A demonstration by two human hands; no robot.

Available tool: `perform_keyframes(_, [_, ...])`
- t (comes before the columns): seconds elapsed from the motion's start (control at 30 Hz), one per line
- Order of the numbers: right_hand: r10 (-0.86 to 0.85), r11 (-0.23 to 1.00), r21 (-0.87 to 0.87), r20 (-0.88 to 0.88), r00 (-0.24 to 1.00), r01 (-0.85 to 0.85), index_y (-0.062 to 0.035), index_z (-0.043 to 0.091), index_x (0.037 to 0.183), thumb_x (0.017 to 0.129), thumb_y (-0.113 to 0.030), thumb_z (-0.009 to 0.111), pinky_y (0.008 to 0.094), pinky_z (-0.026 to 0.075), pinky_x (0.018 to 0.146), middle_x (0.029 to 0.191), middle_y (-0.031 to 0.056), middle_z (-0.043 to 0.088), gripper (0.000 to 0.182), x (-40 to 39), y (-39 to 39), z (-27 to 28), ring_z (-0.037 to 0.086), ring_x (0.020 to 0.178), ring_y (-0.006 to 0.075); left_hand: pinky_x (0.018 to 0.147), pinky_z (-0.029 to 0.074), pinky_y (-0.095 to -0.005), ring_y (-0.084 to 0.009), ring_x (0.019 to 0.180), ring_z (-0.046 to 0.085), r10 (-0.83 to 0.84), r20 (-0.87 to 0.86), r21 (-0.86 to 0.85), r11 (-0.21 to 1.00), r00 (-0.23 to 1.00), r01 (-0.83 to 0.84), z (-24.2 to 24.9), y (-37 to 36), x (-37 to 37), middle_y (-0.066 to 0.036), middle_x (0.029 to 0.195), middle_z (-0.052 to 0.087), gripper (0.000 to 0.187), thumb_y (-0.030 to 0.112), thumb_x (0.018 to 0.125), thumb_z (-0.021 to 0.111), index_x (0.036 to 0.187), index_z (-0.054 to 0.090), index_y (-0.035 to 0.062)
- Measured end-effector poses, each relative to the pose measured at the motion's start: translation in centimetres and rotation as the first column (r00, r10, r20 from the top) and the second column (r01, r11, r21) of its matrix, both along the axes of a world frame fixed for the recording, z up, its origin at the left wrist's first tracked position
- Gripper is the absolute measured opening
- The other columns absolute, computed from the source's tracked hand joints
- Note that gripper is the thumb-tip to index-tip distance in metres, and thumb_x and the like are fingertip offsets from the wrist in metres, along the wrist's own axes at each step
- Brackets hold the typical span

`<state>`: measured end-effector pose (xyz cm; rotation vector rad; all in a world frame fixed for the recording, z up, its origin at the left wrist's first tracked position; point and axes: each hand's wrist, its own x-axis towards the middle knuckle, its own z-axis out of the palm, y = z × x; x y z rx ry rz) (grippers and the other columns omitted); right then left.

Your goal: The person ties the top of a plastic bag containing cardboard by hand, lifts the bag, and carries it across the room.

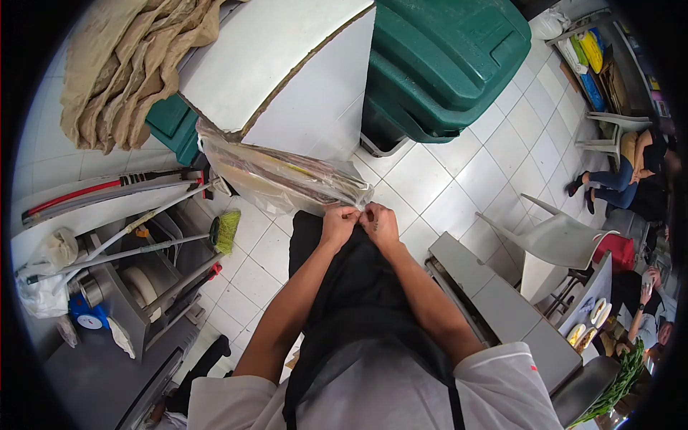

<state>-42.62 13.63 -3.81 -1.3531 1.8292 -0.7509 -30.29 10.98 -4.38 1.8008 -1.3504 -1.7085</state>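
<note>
A long clear plastic bag (287, 174) with flat brownish and reddish contents lies slanted in front of me, its far end by the corner of a white-topped surface. The near end is gathered to a narrow neck. My left hand (340, 225) pinches at this gathered end from the left. My right hand (379, 223) closes its fingers on the same end from the right. Both hands nearly touch each other just above my black apron (351, 276). The fingertips partly cover the neck of the bag.
Large green lidded bins (451, 64) stand ahead right. Stacked brown sacks (129, 79) are at upper left. A green broom (227, 231) and shelving with a blue scale (89, 319) are left. Right are a grey counter (502, 308), white chair (541, 240) and seated people (623, 172).
</note>
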Motion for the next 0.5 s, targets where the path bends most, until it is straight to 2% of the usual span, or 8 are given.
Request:
perform_keyframes(0.07, [0.046,0.999,-0.003,0.006,0.999,-0.046,0.0034,0.056,0.073,0.067,-0.008,0.057,0.0353,0.045,0.057,0.067,0.0182,0.056,0.013,-0.5,-0.1,0.4,0.056,0.061,0.0316,0.051,0.038,-0.0200,-0.0059,0.056,0.047,-0.004,-0.007,-0.025,1.000,1.000,0.004,-0.6,0.1,-0.1,0.000,0.062,0.055,0.009,0.005,0.074,0.059,0.079,0.062,-0.0016])
perform_keyframes(0.13, [0.094,0.995,-0.013,0.015,0.995,-0.094,0.0036,0.055,0.074,0.067,-0.007,0.057,0.0353,0.044,0.058,0.069,0.0182,0.056,0.013,-0.8,-0.4,0.6,0.056,0.063,0.0318,0.057,0.044,-0.0219,-0.0091,0.060,0.056,0.077,-0.049,-0.035,0.996,0.996,-0.078,-0.8,0.0,-0.2,-0.007,0.067,0.062,0.011,0.005,0.069,0.062,0.078,0.063,-0.0013])
perform_keyframes(0.2, [0.091,0.992,-0.090,0.026,0.996,-0.088,0.0010,0.052,0.071,0.067,-0.006,0.057,0.0389,0.043,0.057,0.070,0.0169,0.055,0.009,-0.8,-0.4,0.5,0.054,0.065,0.0332,0.057,0.045,-0.0217,-0.0094,0.061,0.057,0.070,-0.028,-0.066,0.995,0.997,-0.072,-0.9,0.0,-0.2,-0.007,0.068,0.062,0.009,0.004,0.069,0.061,0.076,0.062,-0.0016])
perform_keyframes(0.23, [0.089,0.992,-0.090,0.028,0.996,-0.087,0.0010,0.052,0.071,0.067,-0.006,0.057,0.0389,0.043,0.057,0.070,0.0169,0.055,0.009,-0.7,-0.5,0.3,0.054,0.065,0.0332,0.058,0.045,-0.0216,-0.0097,0.061,0.058,0.065,-0.007,-0.096,0.993,0.998,-0.066,-0.6,-0.1,-0.3,-0.008,0.068,0.063,0.008,0.003,0.068,0.061,0.075,0.062,-0.0019])
perform_keyframes(0.3, [0.087,0.975,-0.204,0.010,0.996,-0.084,0.0005,0.052,0.072,0.068,-0.006,0.057,0.0389,0.043,0.057,0.073,0.0165,0.056,0.009,-0.6,-0.7,-0.1,0.054,0.066,0.0328,0.058,0.045,-0.0216,-0.0095,0.061,0.058,0.090,0.004,-0.073,0.993,0.996,-0.090,0.0,-0.2,-0.5,-0.008,0.069,0.063,0.007,0.002,0.068,0.060,0.074,0.062,-0.0018])
perform_keyframes(0.37, [0.086,0.979,-0.185,0.022,0.996,-0.080,0.0003,0.053,0.072,0.068,-0.007,0.057,0.0380,0.043,0.057,0.072,0.0166,0.056,0.009,-0.6,-0.8,0.0,0.054,0.065,0.0326,0.059,0.045,-0.0217,-0.0094,0.062,0.058,0.118,0.013,-0.055,0.992,0.993,-0.117,-0.6,-0.3,-0.4,-0.008,0.069,0.063,0.006,0.001,0.068,0.060,0.073,0.061,-0.0017])
perform_keyframes(0.43, [0.082,0.983,-0.165,0.035,0.996,-0.076,0.0001,0.053,0.073,0.069,-0.007,0.057,0.0371,0.044,0.057,0.071,0.0167,0.056,0.009,-0.5,-0.8,0.2,0.054,0.065,0.0324,0.059,0.045,-0.0220,-0.0092,0.062,0.057,0.176,-0.097,-0.011,0.984,0.980,-0.178,-0.4,-0.5,-0.4,-0.007,0.069,0.062,0.006,0.000,0.068,0.059,0.073,0.060,-0.0020])
perform_keyframes(0.5, [-0.041,0.999,-0.028,0.100,0.994,0.043,0.0012,0.055,0.073,0.072,-0.010,0.058,0.0343,0.044,0.051,0.064,0.0142,0.057,0.012,-0.1,-0.5,0.4,0.055,0.054,0.0253,0.059,0.045,-0.0223,-0.0092,0.062,0.057,0.197,-0.088,-0.007,0.980,0.976,-0.198,0.4,-0.4,-0.6,-0.007,0.069,0.062,0.006,0.000,0.068,0.059,0.074,0.059,-0.0021])
